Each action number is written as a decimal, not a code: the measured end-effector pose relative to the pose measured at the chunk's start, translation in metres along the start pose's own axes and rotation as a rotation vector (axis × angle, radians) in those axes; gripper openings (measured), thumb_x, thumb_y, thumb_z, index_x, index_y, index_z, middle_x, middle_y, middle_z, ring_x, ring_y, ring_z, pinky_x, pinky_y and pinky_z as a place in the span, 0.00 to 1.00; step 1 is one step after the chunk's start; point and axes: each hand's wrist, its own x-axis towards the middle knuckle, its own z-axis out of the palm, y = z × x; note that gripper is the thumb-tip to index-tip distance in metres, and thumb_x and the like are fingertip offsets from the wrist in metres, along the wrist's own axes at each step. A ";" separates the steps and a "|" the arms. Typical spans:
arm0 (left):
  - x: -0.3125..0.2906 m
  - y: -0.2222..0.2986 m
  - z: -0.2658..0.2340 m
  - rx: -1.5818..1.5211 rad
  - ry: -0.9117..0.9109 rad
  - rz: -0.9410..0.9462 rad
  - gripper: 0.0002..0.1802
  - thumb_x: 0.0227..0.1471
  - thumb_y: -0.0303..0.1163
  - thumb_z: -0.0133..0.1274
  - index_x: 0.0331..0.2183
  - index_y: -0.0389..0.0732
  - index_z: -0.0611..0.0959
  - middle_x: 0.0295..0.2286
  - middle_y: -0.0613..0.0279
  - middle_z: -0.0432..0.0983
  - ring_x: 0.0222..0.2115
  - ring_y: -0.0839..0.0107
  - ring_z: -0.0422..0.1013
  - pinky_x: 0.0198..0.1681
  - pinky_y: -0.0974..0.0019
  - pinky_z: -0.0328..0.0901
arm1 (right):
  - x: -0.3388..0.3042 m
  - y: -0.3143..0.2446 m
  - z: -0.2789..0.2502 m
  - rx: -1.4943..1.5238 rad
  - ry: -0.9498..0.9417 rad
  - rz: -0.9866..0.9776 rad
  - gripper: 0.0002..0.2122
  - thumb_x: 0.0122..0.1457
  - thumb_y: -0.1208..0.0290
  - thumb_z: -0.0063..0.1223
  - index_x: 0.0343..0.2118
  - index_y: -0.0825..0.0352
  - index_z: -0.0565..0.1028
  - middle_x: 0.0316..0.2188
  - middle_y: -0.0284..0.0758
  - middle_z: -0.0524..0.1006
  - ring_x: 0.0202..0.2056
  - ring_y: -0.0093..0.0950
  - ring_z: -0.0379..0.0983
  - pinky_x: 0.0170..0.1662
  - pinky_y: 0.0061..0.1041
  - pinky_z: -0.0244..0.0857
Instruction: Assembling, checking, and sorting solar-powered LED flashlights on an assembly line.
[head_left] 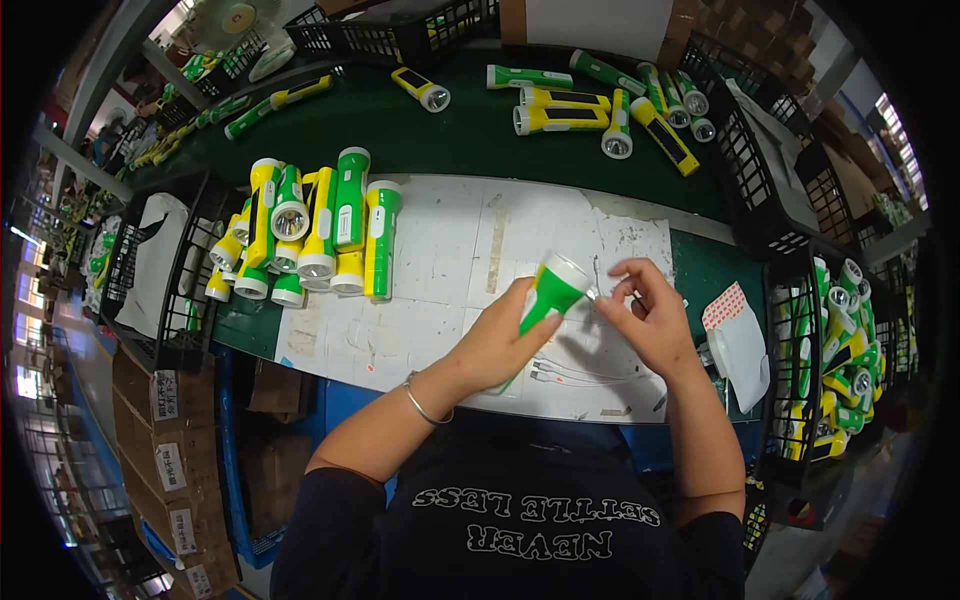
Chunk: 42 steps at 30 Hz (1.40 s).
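Note:
My left hand (496, 345) is wrapped round a green and yellow flashlight (562, 283). Its white-rimmed head tilts up and away from me above the white work board (450, 240). Close beside the head, my right hand (652, 322) has its thumb and forefinger drawn together; something small and pale seems to be at their tips, too small to name. Thin white cables (580, 373) with plugs lie on the board below my hands. To the left, several green and yellow flashlights (350, 200) are piled together, heads mostly toward me.
More flashlights (565, 110) lie on the green bench (450, 130) behind the board. Black crates stand at left (190, 260) and right (790, 390), the right one full of flashlights. A white paper bag or sleeve (738, 350) lies at the board's right. Stacked cartons (165, 440) stand lower left.

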 end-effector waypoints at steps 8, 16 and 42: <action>-0.014 0.022 -0.037 0.908 -0.156 0.195 0.23 0.39 0.34 0.55 0.41 0.42 0.72 0.35 0.57 0.73 0.34 0.58 0.71 0.36 0.60 0.67 | -0.002 0.003 -0.025 0.010 -0.345 0.094 0.31 0.36 0.70 0.68 0.48 0.59 0.67 0.31 0.24 0.68 0.19 0.08 0.50 0.22 0.08 0.47; -0.019 0.028 -0.055 0.924 -0.251 0.064 0.22 0.38 0.35 0.56 0.39 0.40 0.73 0.33 0.55 0.74 0.34 0.56 0.71 0.37 0.61 0.67 | -0.002 0.016 -0.027 0.153 -0.314 0.104 0.32 0.34 0.72 0.68 0.47 0.58 0.67 0.33 0.26 0.68 0.21 0.09 0.48 0.24 0.07 0.47; 0.016 -0.015 0.003 0.129 -0.089 -0.035 0.32 0.43 0.33 0.55 0.49 0.34 0.63 0.40 0.51 0.67 0.40 0.63 0.67 0.44 0.64 0.62 | 0.013 0.045 0.002 0.166 -0.197 0.182 0.08 0.53 0.70 0.55 0.25 0.70 0.74 0.18 0.25 0.70 0.21 0.11 0.61 0.25 0.13 0.56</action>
